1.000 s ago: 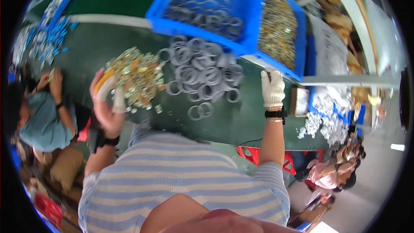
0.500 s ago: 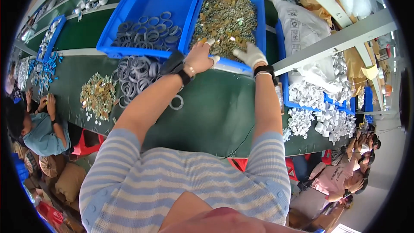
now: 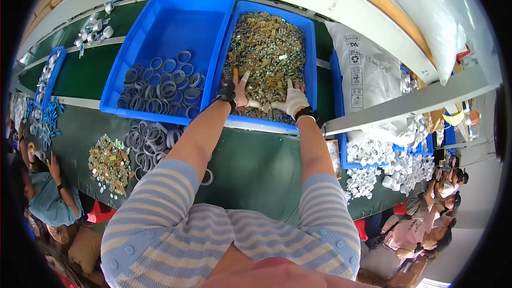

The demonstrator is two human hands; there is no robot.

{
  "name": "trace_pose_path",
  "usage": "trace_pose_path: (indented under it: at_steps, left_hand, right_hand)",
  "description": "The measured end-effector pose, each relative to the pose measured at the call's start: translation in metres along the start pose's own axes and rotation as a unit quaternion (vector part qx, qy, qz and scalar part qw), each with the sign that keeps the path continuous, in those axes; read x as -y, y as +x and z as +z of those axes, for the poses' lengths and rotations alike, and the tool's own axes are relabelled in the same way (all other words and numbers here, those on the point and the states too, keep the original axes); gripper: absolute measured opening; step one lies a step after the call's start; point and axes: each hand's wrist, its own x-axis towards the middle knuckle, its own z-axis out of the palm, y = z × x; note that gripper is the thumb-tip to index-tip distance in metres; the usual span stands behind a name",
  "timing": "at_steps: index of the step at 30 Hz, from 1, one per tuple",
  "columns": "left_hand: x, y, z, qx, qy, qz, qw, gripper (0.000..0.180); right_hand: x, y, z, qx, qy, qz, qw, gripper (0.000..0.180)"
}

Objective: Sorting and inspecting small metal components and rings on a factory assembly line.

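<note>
Both hands, left hand (image 3: 238, 92) and gloved right hand (image 3: 292, 101), rest spread-fingered on small metal parts (image 3: 266, 53) filling the blue bin (image 3: 312, 48), whose long axis runs away from the person.

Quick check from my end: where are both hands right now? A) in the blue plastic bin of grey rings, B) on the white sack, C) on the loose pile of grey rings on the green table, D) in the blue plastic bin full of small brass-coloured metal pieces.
D: the left hand and the gloved right hand both rest in the near end of the blue plastic bin heaped with small brass-coloured metal pieces.
</note>
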Motion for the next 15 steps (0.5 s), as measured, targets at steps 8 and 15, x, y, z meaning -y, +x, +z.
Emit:
trace_pose_path:
  at_steps: [8,15]
  left_hand:
    - [0.006,0.072,0.035,-0.212,-0.304,-0.084,0.925,0.086]
    - [0.007,0.076,0.040,-0.301,-0.431,-0.104,0.844,0.059]
  right_hand:
    - [0.033,0.065,0.032,-0.164,0.272,-0.074,0.945,0.096]
    - [0.086,0.061,0.046,-0.069,0.410,-0.082,0.906,0.094]
